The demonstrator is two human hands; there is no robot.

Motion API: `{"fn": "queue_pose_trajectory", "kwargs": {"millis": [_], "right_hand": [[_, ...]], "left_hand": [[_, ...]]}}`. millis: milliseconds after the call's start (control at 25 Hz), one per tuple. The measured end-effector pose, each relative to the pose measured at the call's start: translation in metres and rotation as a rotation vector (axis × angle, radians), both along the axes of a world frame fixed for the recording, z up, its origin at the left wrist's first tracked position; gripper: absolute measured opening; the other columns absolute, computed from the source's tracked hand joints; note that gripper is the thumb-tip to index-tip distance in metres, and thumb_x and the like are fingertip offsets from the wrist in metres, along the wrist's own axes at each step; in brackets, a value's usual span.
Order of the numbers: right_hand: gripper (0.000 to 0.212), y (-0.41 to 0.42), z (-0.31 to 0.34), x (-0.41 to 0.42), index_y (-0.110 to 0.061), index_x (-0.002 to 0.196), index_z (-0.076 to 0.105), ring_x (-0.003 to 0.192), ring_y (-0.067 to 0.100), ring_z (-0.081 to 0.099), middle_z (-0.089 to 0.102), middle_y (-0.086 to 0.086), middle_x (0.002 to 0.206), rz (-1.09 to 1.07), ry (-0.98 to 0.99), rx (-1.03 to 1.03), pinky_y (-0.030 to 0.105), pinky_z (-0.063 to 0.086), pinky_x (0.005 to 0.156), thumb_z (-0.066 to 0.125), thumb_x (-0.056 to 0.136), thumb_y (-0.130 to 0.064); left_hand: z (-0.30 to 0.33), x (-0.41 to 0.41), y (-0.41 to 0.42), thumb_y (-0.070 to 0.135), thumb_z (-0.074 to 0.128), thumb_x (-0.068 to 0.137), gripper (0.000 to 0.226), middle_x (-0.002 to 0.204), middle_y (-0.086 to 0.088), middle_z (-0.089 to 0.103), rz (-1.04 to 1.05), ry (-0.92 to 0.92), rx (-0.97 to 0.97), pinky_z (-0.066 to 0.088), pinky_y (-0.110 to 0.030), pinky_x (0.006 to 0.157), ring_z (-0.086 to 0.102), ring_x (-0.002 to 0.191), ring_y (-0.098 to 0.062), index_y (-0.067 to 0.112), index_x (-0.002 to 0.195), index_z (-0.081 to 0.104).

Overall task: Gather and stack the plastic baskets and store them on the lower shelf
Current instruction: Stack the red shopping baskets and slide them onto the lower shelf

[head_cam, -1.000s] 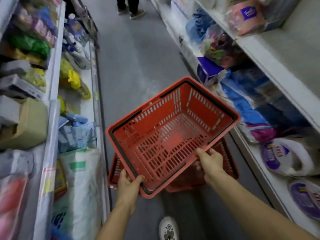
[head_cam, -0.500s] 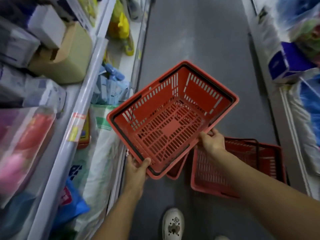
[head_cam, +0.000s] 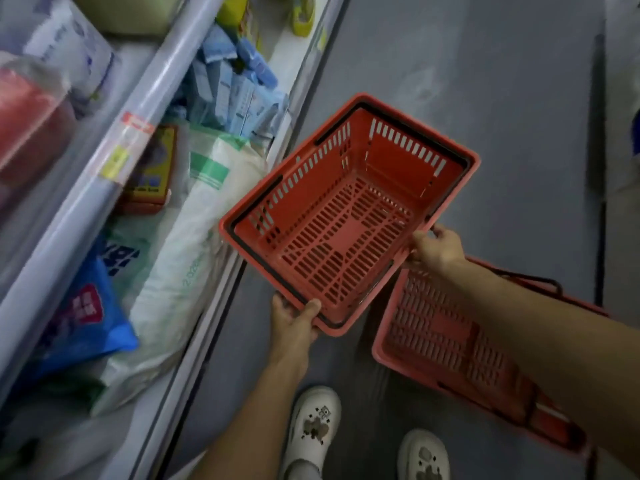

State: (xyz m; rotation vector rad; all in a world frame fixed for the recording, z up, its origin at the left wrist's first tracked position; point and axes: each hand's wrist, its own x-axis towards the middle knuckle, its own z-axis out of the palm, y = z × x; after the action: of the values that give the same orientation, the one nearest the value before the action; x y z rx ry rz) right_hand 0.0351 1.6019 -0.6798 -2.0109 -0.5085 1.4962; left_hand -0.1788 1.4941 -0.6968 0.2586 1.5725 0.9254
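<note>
Above the aisle floor [head_cam: 502,98], left hand [head_cam: 294,322] and right hand [head_cam: 434,251] each grip the red basket [head_cam: 346,216] rim; another basket [head_cam: 446,341] lies below.

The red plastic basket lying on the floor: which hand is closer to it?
Right. The right hand sits just above the red plastic basket on the floor; the left hand is off to its left.

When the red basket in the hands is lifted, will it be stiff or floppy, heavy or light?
Probably stiff: the held basket keeps its shape gripped only at two edges by the left hand and right hand. Likely light: it is empty, with slotted walls.
</note>
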Motion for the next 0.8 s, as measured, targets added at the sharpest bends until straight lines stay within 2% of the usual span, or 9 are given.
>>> {"fn": "queue_pose_trajectory", "kwargs": {"millis": [80, 160, 240, 280, 400, 520, 640, 720, 800], "right_hand": [[0.054, -0.007, -0.011, 0.01, -0.011, 0.146, 0.032, 0.056, 0.019, 0.062, 0.063, 0.019, 0.092, 0.065, 0.032, 0.002, 0.027, 0.052, 0.044, 0.047, 0.095, 0.0], [0.051, -0.018, -0.016, 0.019, -0.007, 0.141, 0.042, 0.065, 0.018, 0.059, 0.062, 0.015, 0.099, 0.165, 0.041, 0.021, 0.026, 0.05, 0.057, 0.048, 0.092, 0.007], [0.047, -0.038, -0.014, 0.029, 0.0, 0.136, 0.049, 0.087, 0.018, 0.058, 0.062, 0.008, 0.108, 0.28, -0.055, 0.146, 0.024, 0.049, 0.074, 0.051, 0.09, 0.009], [0.047, -0.051, -0.01, 0.036, 0.0, 0.135, 0.05, 0.098, 0.016, 0.057, 0.06, 0.004, 0.112, 0.353, -0.124, 0.219, 0.02, 0.048, 0.082, 0.052, 0.089, 0.009], [0.05, -0.113, -0.004, 0.067, -0.003, 0.137, 0.048, 0.119, 0.013, 0.049, 0.054, 0.0, 0.125, 0.46, -0.306, 0.323, 0.019, 0.034, 0.103, 0.054, 0.088, 0.003], [0.053, -0.183, -0.019, 0.102, -0.004, 0.138, 0.046, 0.135, 0.028, 0.039, 0.045, 0.015, 0.143, 0.316, -0.503, 0.282, 0.03, 0.025, 0.112, 0.056, 0.087, -0.001], [0.065, -0.231, -0.049, 0.144, -0.005, 0.146, 0.032, 0.14, 0.032, 0.028, 0.033, 0.019, 0.151, 0.181, -0.648, 0.118, 0.04, 0.021, 0.116, 0.057, 0.086, -0.008], [0.075, -0.248, -0.064, 0.163, -0.01, 0.151, 0.02, 0.14, 0.026, 0.03, 0.032, 0.013, 0.153, 0.098, -0.493, 0.014, 0.038, 0.022, 0.117, 0.061, 0.088, -0.011], [0.067, -0.255, -0.07, 0.164, -0.015, 0.151, 0.023, 0.13, 0.015, 0.04, 0.041, -0.001, 0.143, 0.005, -0.235, 0.007, 0.033, 0.032, 0.11, 0.057, 0.094, -0.02]], "left_hand": [[-0.012, 0.006, 0.003, -0.005, 0.056, 0.094, 0.039, 0.12, -0.002, 0.067, -0.004, 0.024, -0.011, 0.054, -0.05, 0.094, 0.066, 0.11, -0.022, 0.025, 0.118, 0.051], [-0.019, 0.014, 0.006, -0.006, 0.057, 0.092, 0.048, 0.13, -0.004, 0.063, -0.053, 0.13, -0.01, 0.046, -0.053, 0.105, 0.061, 0.119, -0.024, 0.019, 0.132, 0.046], [-0.019, 0.028, 0.006, -0.002, 0.064, 0.087, 0.073, 0.138, 0.0, 0.05, -0.189, 0.392, -0.03, 0.035, -0.046, 0.116, 0.05, 0.129, -0.021, 0.01, 0.15, 0.03], [-0.015, 0.038, 0.002, 0.004, 0.067, 0.084, 0.083, 0.143, -0.007, 0.047, -0.248, 0.512, -0.044, 0.031, -0.044, 0.118, 0.045, 0.136, -0.023, 0.006, 0.154, 0.024], [-0.016, 0.071, -0.024, 0.006, 0.066, 0.084, 0.077, 0.155, -0.017, 0.035, -0.399, 0.664, 0.028, 0.026, -0.046, 0.121, 0.034, 0.144, -0.032, 0.004, 0.152, 0.029], [-0.031, 0.097, -0.052, 0.005, 0.063, 0.089, 0.064, 0.152, -0.015, 0.044, -0.587, 0.524, 0.001, 0.031, -0.043, 0.119, 0.043, 0.14, -0.03, 0.009, 0.148, 0.038], [-0.056, 0.113, -0.066, 0.009, 0.063, 0.093, 0.069, 0.159, -0.014, 0.034, -0.749, 0.433, -0.131, 0.024, -0.034, 0.117, 0.033, 0.146, -0.027, 0.006, 0.153, 0.03], [-0.074, 0.115, -0.064, 0.019, 0.063, 0.095, 0.077, 0.163, -0.012, 0.023, -0.798, 0.403, -0.214, 0.018, -0.035, 0.12, 0.024, 0.151, -0.026, 0.008, 0.156, 0.019], [-0.088, 0.118, -0.063, 0.033, 0.059, 0.096, 0.076, 0.164, -0.01, 0.023, -0.749, 0.321, -0.274, 0.019, -0.04, 0.123, 0.026, 0.15, -0.025, 0.013, 0.158, 0.018]]}}
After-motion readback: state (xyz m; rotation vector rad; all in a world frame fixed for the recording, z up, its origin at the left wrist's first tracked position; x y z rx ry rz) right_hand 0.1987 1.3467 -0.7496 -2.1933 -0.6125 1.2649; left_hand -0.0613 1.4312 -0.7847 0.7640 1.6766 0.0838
